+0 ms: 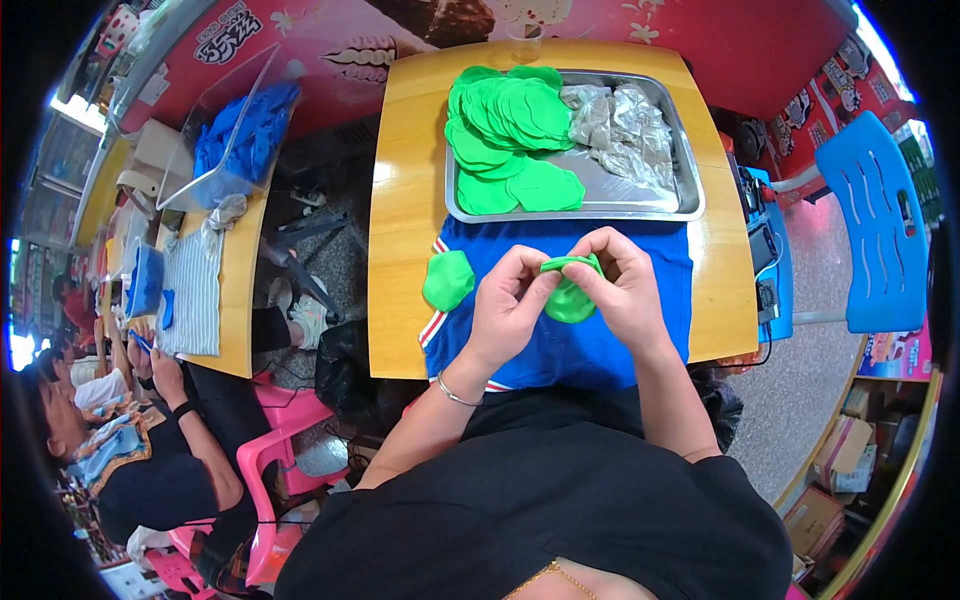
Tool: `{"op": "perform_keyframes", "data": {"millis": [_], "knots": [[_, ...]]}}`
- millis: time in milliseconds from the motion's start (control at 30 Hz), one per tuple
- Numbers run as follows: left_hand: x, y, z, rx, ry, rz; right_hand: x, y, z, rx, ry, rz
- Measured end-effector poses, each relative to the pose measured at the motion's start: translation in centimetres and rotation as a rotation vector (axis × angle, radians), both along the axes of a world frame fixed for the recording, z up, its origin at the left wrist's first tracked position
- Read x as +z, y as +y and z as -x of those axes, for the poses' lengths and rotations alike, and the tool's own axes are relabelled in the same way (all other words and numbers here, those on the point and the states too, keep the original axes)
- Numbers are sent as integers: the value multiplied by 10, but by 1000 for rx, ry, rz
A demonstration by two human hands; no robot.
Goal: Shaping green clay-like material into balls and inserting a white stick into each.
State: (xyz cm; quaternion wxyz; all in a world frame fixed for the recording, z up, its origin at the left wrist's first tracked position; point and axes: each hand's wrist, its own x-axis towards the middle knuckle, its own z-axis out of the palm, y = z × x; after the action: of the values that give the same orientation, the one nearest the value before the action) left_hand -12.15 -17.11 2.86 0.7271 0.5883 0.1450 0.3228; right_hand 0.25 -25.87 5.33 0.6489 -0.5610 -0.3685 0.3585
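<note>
Between my two hands, over a blue cloth (630, 350) on the table, is a piece of soft green sheet (572, 303). My left hand (508, 303) pinches its upper edge from the left, thumb against forefinger. From the right, my right hand (622, 285) pinches the same folded edge; the rest of the piece hangs down below the fingers. A single flat green piece (449, 280) with a wavy outline lies left of my left hand, partly on the cloth's striped trim. Beyond my hands, overlapping green pieces (510, 110) are heaped in a metal tray (620, 212).
Crumpled clear plastic bags (625, 135) fill the tray's right side. A clear cup (525, 42) stands at the table's far edge. At left, a person (180, 440) handles something blue at another table (235, 300), near a bin of blue pieces (245, 130). A blue chair (880, 230) stands right.
</note>
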Motion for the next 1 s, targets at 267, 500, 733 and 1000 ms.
{"op": "perform_keyframes", "data": {"millis": [267,500,733,1000], "knots": [[7,11,8,179,-107,150,-11,-12,-45,-174,409,-344],[9,8,13,102,-30,21,-5,-5,-21,-11,327,-165],[5,4,14,89,-21,27,3,1,9,119,273,-19],[1,2,6,262,-91,239,-5,0,7,-148,306,-140]]}}
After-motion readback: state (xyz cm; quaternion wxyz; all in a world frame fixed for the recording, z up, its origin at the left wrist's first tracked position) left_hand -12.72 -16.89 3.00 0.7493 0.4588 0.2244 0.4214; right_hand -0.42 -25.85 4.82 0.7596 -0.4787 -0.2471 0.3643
